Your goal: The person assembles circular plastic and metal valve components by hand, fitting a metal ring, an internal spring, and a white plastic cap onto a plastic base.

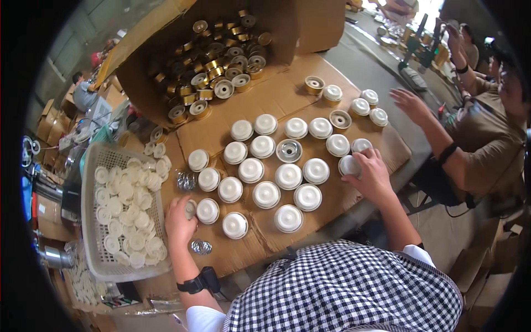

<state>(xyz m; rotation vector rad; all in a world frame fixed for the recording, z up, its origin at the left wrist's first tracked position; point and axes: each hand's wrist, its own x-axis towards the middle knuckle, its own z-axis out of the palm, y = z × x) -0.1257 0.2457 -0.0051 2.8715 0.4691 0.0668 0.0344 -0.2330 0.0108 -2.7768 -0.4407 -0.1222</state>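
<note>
My right hand (373, 178) is closed round a white-capped cup (348, 165) near the right edge of the cardboard sheet (260, 232). At the left, the fingers of my left hand (178, 224) are closed on a small pale disc (190, 209), partly hidden by them. Right beside that hand stands another white-capped cup (207, 211), one of several spread in loose rows. Among them one metal cup (289, 150) shows a shiny silver inside. Thin silver discs lie in a stack (186, 180) and a smaller pile (201, 247) near my left hand.
A grey plastic basket (88, 221) full of white plastic caps (130, 191) stands at the left. Behind, a cardboard box (315, 27) lies open with gold metal cups (224, 88) heaped inside. To the right, a co-worker's hand (410, 104) reaches over the grey table (368, 63).
</note>
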